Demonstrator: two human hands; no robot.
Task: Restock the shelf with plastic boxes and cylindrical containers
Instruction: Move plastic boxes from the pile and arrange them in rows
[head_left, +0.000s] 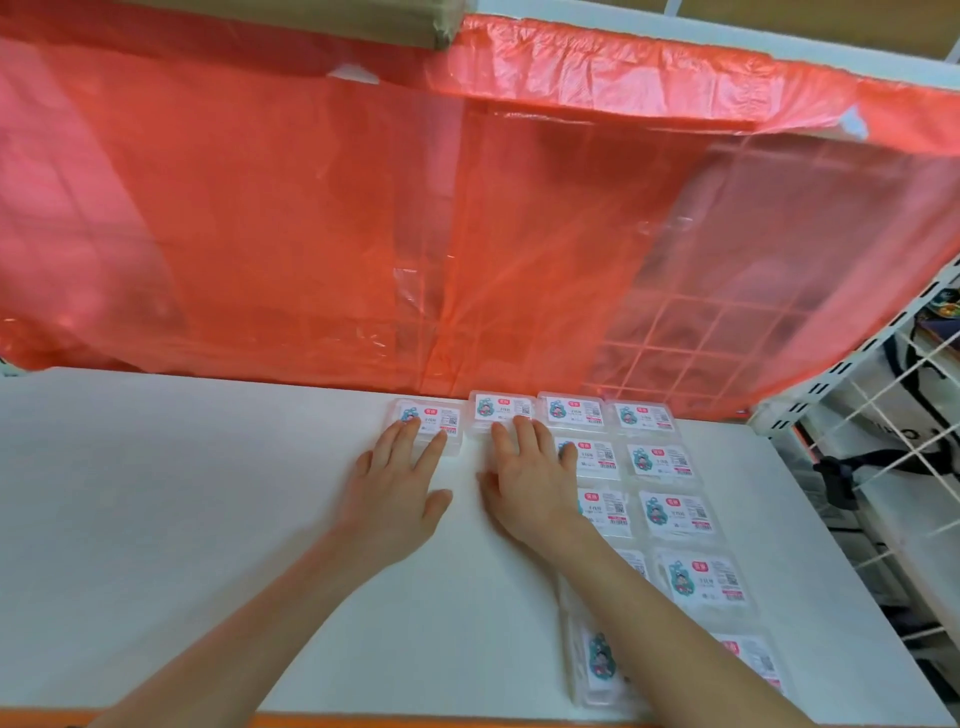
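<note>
Several flat clear plastic boxes with white, red and teal labels lie on the white shelf (182, 493), in two columns on the right and a row along the back. My left hand (395, 493) lies flat, its straight fingertips touching the leftmost back box (434, 415). Beside it, my right hand (535, 478) is also flat, its fingertips on the neighbouring back box (501, 408). One box (597, 660) near the front edge stands tilted on its side. No cylindrical containers are in view.
A red translucent plastic sheet (415, 234) hangs over the wire grid at the back of the shelf. To the right stand a white slotted upright (852, 358) and a wire rack (893, 441). An orange strip (415, 722) runs along the shelf's front edge.
</note>
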